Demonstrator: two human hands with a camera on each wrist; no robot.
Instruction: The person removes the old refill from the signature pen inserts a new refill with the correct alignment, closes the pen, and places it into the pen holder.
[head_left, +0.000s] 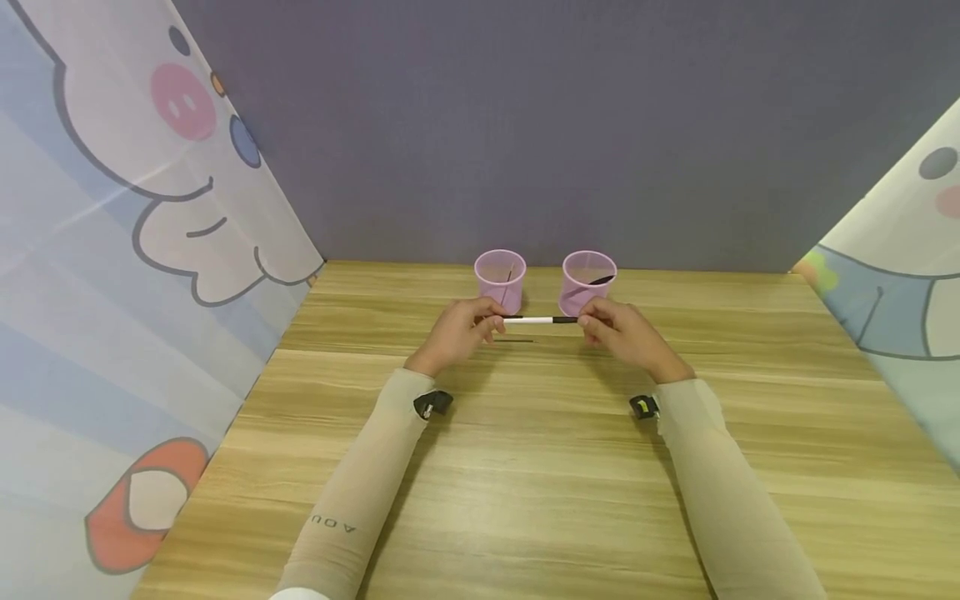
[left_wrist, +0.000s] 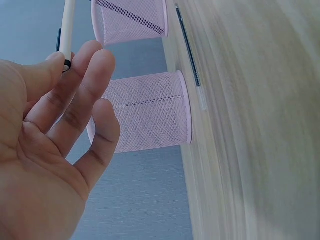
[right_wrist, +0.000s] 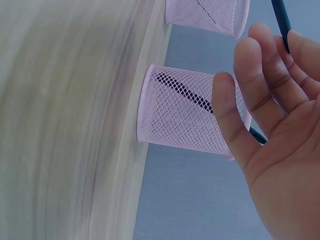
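A white pen (head_left: 534, 320) with a black grip section is held level between both hands, above the table. My left hand (head_left: 456, 333) pinches its left end, near the black clip (left_wrist: 59, 40), between thumb and fingers. At the black end, my right hand (head_left: 624, 333) pinches with thumb and fingertips; the other fingers stay loosely bent. Below the pen, a thin dark refill (head_left: 514, 341) with a clear end lies on the tabletop. Right behind the hands stand two pink mesh cups, a left cup (head_left: 514, 297) and a right cup (head_left: 572, 292).
A slim dark stick (head_left: 510, 275), like a refill, leans in the left cup. In the right cup a black pen (head_left: 602, 281) rests slanted. Behind the wood-grain table (head_left: 525, 467) rises a grey panel (head_left: 555, 133), with cartoon-printed curtains (head_left: 112, 250) at both sides.
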